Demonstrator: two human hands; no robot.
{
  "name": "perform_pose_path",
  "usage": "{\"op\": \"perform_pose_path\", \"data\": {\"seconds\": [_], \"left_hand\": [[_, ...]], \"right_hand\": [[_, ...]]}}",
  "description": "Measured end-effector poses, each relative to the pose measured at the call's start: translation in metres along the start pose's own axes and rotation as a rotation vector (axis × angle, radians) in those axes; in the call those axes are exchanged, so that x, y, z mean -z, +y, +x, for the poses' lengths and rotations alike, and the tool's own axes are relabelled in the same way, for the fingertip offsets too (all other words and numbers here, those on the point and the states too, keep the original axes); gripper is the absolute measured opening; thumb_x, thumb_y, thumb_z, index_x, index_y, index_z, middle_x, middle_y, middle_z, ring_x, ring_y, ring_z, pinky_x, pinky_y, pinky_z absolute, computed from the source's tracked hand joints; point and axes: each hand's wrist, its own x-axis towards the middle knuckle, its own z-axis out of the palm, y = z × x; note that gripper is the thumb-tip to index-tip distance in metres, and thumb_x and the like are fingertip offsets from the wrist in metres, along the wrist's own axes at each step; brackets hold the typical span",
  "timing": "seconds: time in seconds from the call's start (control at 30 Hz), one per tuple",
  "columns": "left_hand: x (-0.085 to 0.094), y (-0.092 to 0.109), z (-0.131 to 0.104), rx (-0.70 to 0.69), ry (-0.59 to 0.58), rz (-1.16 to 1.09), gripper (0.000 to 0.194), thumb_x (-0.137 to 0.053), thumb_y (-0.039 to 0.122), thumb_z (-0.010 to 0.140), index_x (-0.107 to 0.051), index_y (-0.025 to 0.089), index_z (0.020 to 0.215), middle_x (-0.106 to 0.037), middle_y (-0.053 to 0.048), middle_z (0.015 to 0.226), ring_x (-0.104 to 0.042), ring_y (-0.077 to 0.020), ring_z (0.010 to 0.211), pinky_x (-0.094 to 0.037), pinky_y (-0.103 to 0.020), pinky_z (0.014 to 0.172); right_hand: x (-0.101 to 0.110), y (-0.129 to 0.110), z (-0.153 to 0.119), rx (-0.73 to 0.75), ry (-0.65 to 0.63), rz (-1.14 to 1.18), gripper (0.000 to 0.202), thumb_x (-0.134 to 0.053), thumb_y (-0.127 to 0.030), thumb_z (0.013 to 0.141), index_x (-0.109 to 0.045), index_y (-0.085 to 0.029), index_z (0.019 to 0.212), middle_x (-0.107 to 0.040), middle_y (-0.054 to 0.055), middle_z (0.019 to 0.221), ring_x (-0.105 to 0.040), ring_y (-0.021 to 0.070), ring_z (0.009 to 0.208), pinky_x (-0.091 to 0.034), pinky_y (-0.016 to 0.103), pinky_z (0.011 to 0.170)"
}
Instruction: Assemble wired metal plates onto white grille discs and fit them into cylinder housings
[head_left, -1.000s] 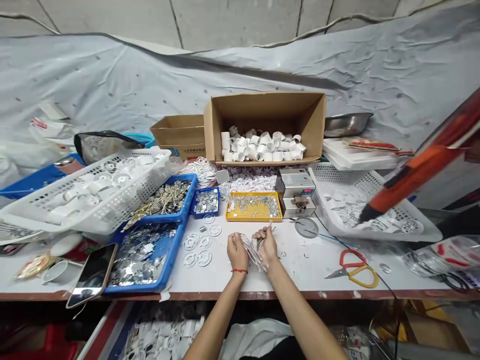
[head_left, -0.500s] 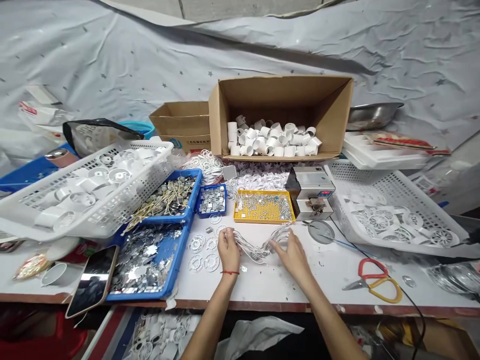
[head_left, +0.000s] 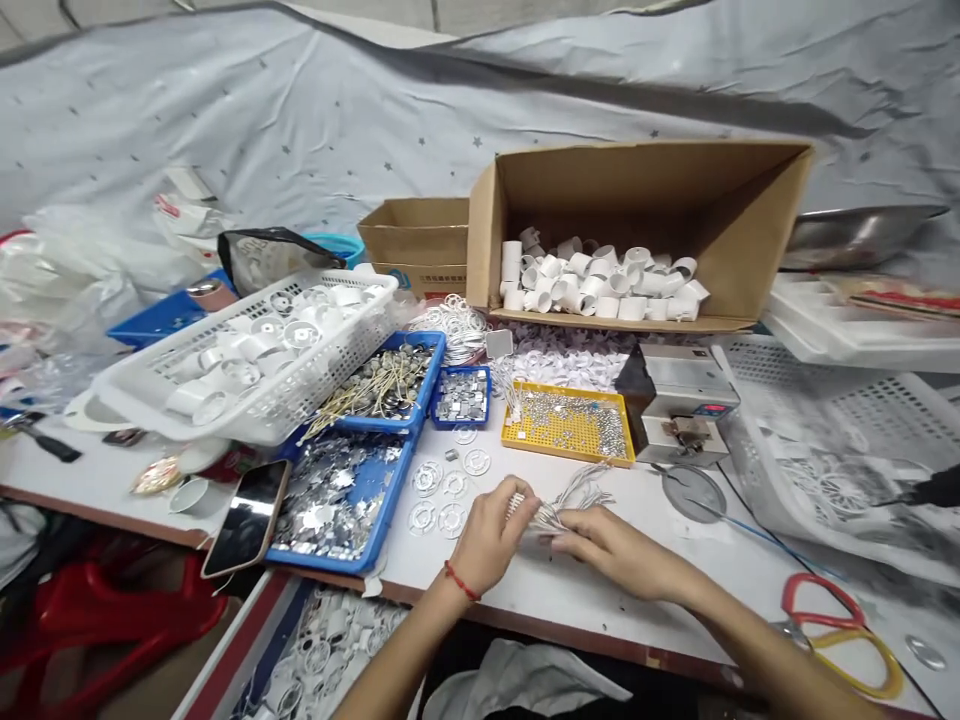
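A bundle of thin white wires is held between my two hands above the white tabletop. My left hand, with a red string at the wrist, is closed round the end with small white connectors. My right hand is closed on the bundle further along, thumb and fingers pinching it. Loose wire ends fan out beyond the right fingers. Several clear patterned discs lie flat to the left of my left hand. Just behind the wires sits a yellow perforated tray of small metal parts.
Blue trays of metal pieces and a phone lie left, below a white basket of white cups. A cardboard box of white cylinders stands behind. Right are a small machine, a round grey lid and scissors.
My hands have come together and gathered the wire bundle, which hung slack between them before. The right hand has closed on it. The view has turned to the left.
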Motion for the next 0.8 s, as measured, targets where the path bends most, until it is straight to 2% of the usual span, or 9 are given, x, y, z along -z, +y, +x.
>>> {"op": "perform_pose_path", "data": {"seconds": [0.07,0.13,0.17,0.23,0.33,0.43,0.53,0.67,0.8], "left_hand": [[0.002,-0.008,-0.010,0.098,-0.062,-0.130,0.029,-0.055,0.047,0.087,-0.059,0.019,0.080,-0.050,0.004,0.059,-0.045,-0.0095,0.051,-0.034,-0.023,0.051],[-0.001,-0.017,-0.016,0.216,-0.065,-0.355,0.042,-0.054,0.058,0.085,-0.059,0.017,0.094,-0.044,0.007,0.054,-0.038,-0.0071,0.042,-0.030,-0.021,0.043],[-0.004,-0.020,-0.018,0.259,-0.040,-0.466,0.049,-0.056,0.062,0.082,-0.056,0.017,0.104,-0.044,0.007,0.055,-0.040,-0.0071,0.041,-0.032,-0.020,0.042],[-0.009,-0.025,-0.020,0.298,0.058,-0.617,0.060,-0.067,0.061,0.074,-0.050,0.019,0.113,-0.053,0.005,0.064,-0.053,-0.0099,0.049,-0.044,-0.022,0.046],[-0.013,-0.027,-0.020,0.277,0.213,-0.666,0.054,-0.079,0.049,0.066,-0.050,0.020,0.100,-0.060,0.002,0.078,-0.064,-0.0140,0.067,-0.057,-0.028,0.062],[-0.012,-0.030,-0.021,0.278,0.231,-0.623,0.043,-0.077,0.049,0.068,-0.057,0.017,0.091,-0.062,0.000,0.073,-0.065,-0.0156,0.070,-0.060,-0.032,0.067],[-0.010,-0.033,-0.023,0.277,0.233,-0.484,0.037,-0.073,0.046,0.071,-0.065,0.015,0.090,-0.071,-0.006,0.082,-0.069,-0.0200,0.076,-0.061,-0.033,0.068],[-0.013,-0.037,-0.027,0.102,0.250,-0.122,0.024,-0.060,0.033,0.081,-0.066,0.017,0.097,-0.075,-0.007,0.092,-0.072,-0.0199,0.085,-0.059,-0.031,0.078],[-0.019,-0.046,-0.027,-0.010,0.266,0.161,0.016,-0.049,0.023,0.085,-0.059,0.020,0.097,-0.073,-0.001,0.078,-0.072,-0.0157,0.072,-0.057,-0.026,0.068]], "right_hand": [[0.008,-0.004,-0.005,0.031,-0.046,-0.132,0.036,-0.045,-0.042,0.094,-0.046,-0.021,0.065,-0.050,-0.003,0.062,-0.048,0.0135,0.061,-0.034,0.025,0.060],[0.009,-0.007,-0.005,0.041,-0.010,-0.220,0.037,-0.041,-0.040,0.096,-0.044,-0.021,0.065,-0.049,-0.003,0.060,-0.046,0.0133,0.059,-0.031,0.026,0.059],[0.007,-0.008,-0.003,0.038,0.032,-0.257,0.037,-0.038,-0.040,0.097,-0.044,-0.021,0.065,-0.050,-0.002,0.060,-0.045,0.0135,0.058,-0.030,0.026,0.058],[0.000,-0.006,0.000,0.019,0.106,-0.325,0.036,-0.034,-0.038,0.098,-0.047,-0.022,0.068,-0.052,-0.002,0.060,-0.046,0.0144,0.057,-0.028,0.026,0.057],[-0.010,0.000,0.001,-0.006,0.135,-0.436,0.031,-0.033,-0.036,0.098,-0.053,-0.023,0.078,-0.059,0.000,0.063,-0.053,0.0172,0.058,-0.028,0.026,0.057],[-0.014,0.003,-0.002,-0.021,0.129,-0.555,0.029,-0.033,-0.033,0.099,-0.059,-0.023,0.090,-0.067,0.004,0.070,-0.061,0.0209,0.063,-0.029,0.027,0.056],[-0.012,0.004,-0.005,-0.027,0.123,-0.644,0.028,-0.035,-0.032,0.099,-0.061,-0.023,0.104,-0.073,0.006,0.080,-0.066,0.0229,0.067,-0.030,0.027,0.056],[-0.014,0.003,-0.003,-0.006,0.095,-0.738,0.025,-0.038,-0.028,0.099,-0.060,-0.023,0.108,-0.074,0.005,0.091,-0.069,0.0216,0.073,-0.028,0.027,0.054],[-0.022,-0.003,0.002,0.029,0.024,-0.933,0.022,-0.043,-0.011,0.093,-0.061,-0.020,0.101,-0.072,0.003,0.083,-0.066,0.0183,0.069,-0.021,0.028,0.050]]}}
